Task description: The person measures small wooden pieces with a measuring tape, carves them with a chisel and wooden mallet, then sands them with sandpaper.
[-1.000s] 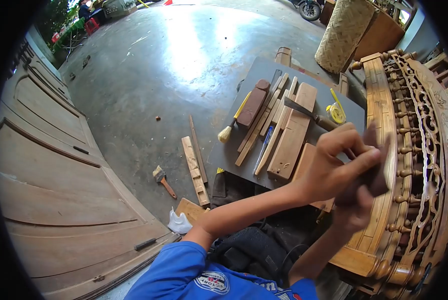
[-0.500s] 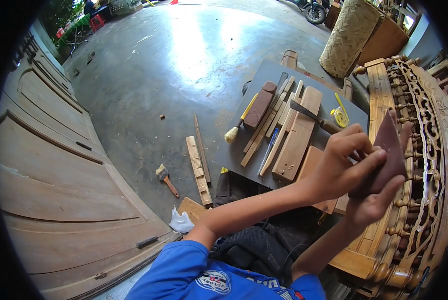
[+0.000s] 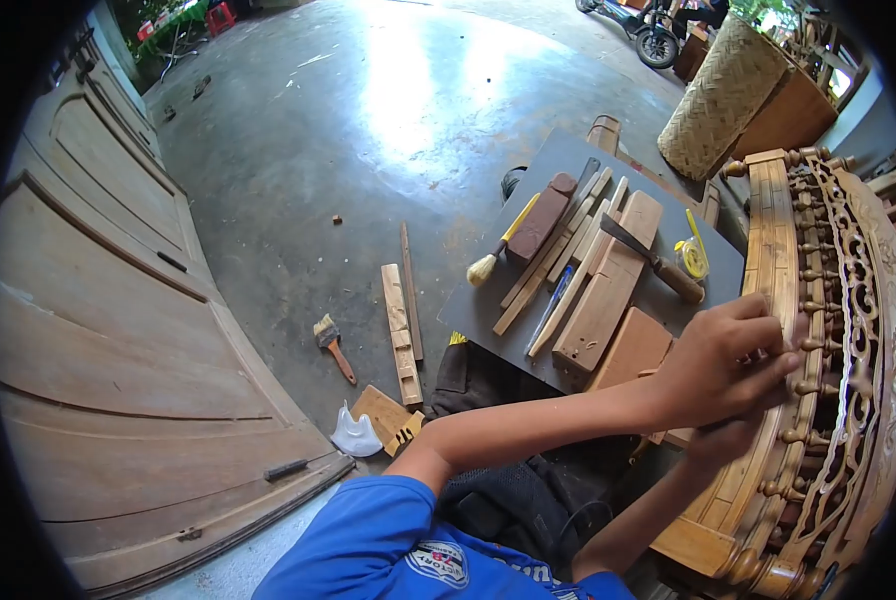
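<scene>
My left hand (image 3: 730, 362) is closed, its fingers bent and pressed together in front of the carved bench (image 3: 771, 235). Just below and behind it is my right hand (image 3: 726, 438), mostly covered by the left one. The brown sheet, which looks like sandpaper, is almost wholly hidden between the two hands. Nearest to them on the grey board (image 3: 653, 312) lie a wooden-handled blade (image 3: 673, 278), a wooden hand plane (image 3: 608, 290) and a yellow tape measure (image 3: 692, 258).
A dark red block (image 3: 543, 220), a yellow-handled brush (image 3: 483, 268), a blue pen (image 3: 553, 305) and wood strips share the board. On the floor are a paintbrush (image 3: 335, 350), a notched wood piece (image 3: 401, 335) and a white mask-like piece (image 3: 355, 432). Wooden door panels (image 3: 128, 340) stand left.
My hands have come together and moved slightly lower, with the left now over the right. The brown sheet, held upright and plainly seen before, is now hidden. The view has shifted a little.
</scene>
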Available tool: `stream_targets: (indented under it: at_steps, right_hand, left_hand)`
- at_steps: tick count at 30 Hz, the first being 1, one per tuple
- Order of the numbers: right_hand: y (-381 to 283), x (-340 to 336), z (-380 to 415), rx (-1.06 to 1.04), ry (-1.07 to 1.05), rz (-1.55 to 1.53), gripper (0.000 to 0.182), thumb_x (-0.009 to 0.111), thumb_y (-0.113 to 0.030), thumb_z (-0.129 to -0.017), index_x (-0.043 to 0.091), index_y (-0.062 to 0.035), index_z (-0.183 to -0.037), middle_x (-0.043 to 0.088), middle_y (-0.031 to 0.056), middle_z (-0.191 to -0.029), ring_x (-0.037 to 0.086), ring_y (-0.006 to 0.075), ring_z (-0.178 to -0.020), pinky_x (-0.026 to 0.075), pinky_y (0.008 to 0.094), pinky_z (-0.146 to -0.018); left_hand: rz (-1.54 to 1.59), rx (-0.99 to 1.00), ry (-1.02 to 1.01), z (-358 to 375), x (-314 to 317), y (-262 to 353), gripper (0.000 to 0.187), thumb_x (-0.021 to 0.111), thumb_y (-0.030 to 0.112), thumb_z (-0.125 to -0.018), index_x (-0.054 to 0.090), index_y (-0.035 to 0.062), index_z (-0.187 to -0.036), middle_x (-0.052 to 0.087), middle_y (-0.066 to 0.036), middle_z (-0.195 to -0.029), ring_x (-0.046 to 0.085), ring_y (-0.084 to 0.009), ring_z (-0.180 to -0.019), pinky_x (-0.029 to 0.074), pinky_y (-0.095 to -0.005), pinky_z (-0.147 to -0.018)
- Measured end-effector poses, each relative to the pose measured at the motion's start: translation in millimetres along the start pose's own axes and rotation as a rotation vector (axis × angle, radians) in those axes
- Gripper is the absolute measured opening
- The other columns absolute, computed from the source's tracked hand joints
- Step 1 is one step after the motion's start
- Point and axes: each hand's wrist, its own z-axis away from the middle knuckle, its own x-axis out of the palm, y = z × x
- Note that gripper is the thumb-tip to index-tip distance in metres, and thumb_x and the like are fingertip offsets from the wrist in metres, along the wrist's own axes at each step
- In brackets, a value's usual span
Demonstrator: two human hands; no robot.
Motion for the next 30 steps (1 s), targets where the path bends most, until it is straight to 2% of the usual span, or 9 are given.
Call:
stream_targets:
  at_steps: [3,8,13,15,17,22,24,26,30]
  right_hand:
    - [97,-49,18,-0.164,-0.063,0.588,0.048,0.041,-0.014,-0.088,0.033,-0.0008,-0.133,0.043,0.0132,-0.127,0.042,0.022,-0.118,0.031,0.0296,-0.099]
    - [100,2,-1,-0.184,-0.096,1.027,0.028,0.056,-0.01,-0.085,0.056,0.0062,-0.108,0.06,0.0097,-0.084,0.057,0.0207,-0.076,0.045,0.0315,-0.071]
    - [103,15,-39,-0.175,-0.256,1.436,0.032,0.057,-0.008,-0.081,0.055,-0.0016,-0.112,0.06,0.0171,-0.101,0.06,0.0293,-0.089,0.045,0.0369,-0.076]
    - [112,9,-47,-0.229,-0.249,1.582,0.038,0.06,-0.01,-0.079,0.053,-0.003,-0.116,0.059,0.0167,-0.102,0.059,0.0312,-0.09,0.045,0.0382,-0.077]
    - [117,11,-49,-0.102,-0.22,1.535,0.046,0.064,-0.013,-0.077,0.05,-0.0038,-0.12,0.059,0.0176,-0.103,0.058,0.032,-0.092,0.044,0.0386,-0.079]
    - [110,27,-56,-0.117,-0.34,1.689,0.061,0.07,-0.02,-0.074,0.044,-0.0024,-0.126,0.053,0.0211,-0.112,0.051,0.0332,-0.103,0.039,0.0378,-0.089]
    - [100,51,-60,-0.412,-0.376,1.717,0.054,0.066,-0.016,-0.078,0.044,0.0003,-0.125,0.053,0.0181,-0.114,0.051,0.0303,-0.105,0.039,0.0363,-0.091]
    - [94,127,-57,-0.549,-0.476,1.737,0.046,0.062,-0.012,-0.081,0.046,0.002,-0.122,0.051,0.0173,-0.118,0.048,0.0296,-0.11,0.036,0.0374,-0.095]
    - [158,291,-46,-0.641,-1.299,1.266,0.039,0.061,0.002,-0.074,0.054,-0.0011,-0.113,0.056,0.0171,-0.105,0.053,0.0327,-0.1,0.04,0.0402,-0.089]
  left_hand:
    - [0.005,-0.122,0.052,-3,-23,-6,0.019,0.065,0.013,-0.081,0.057,-0.0006,-0.071,0.052,-0.006,-0.072,0.057,-0.0132,-0.061,0.046,-0.025,-0.053]
    - [-0.171,-0.102,0.193,14,-111,-17,0.013,0.059,0.012,-0.086,0.06,-0.0003,-0.084,0.056,-0.007,-0.077,0.057,-0.0139,-0.066,0.047,-0.0249,-0.057]
    - [-0.432,-0.521,0.603,115,-262,-60,0.014,0.056,0.015,-0.088,0.064,0.0038,-0.092,0.06,-0.004,-0.081,0.057,-0.0088,-0.075,0.047,-0.0244,-0.066]
    - [-0.906,-0.647,0.681,201,-346,-106,0.017,0.06,0.016,-0.08,0.063,0.0021,-0.089,0.062,-0.012,-0.088,0.059,-0.0246,-0.083,0.046,-0.0327,-0.075]
    - [-1.176,-0.842,0.803,305,-418,-135,0.022,0.061,0.018,-0.076,0.061,0.0044,-0.093,0.06,-0.012,-0.093,0.056,-0.0281,-0.09,0.042,-0.0379,-0.082]
    - [-1.721,-1.29,1.05,423,-492,-95,0.047,0.06,0.031,-0.078,0.049,0.0047,-0.115,0.044,-0.019,-0.115,0.043,-0.0357,-0.107,0.035,-0.0448,-0.091]
    - [-1.991,-1.328,0.982,442,-493,-110,0.053,0.054,0.034,-0.082,0.041,0.0049,-0.124,0.037,-0.02,-0.125,0.036,-0.0362,-0.117,0.03,-0.0464,-0.096]
    - [-2.26,-1.356,0.865,459,-497,-124,0.059,0.048,0.037,-0.086,0.033,0.0051,-0.134,0.03,-0.02,-0.134,0.028,-0.0367,-0.126,0.025,-0.0481,-0.101]
    - [-2.076,-1.439,0.937,432,-490,-115,0.059,0.044,0.036,-0.088,0.03,0.0048,-0.136,0.027,-0.02,-0.137,0.023,-0.0346,-0.13,0.017,-0.0468,-0.105]
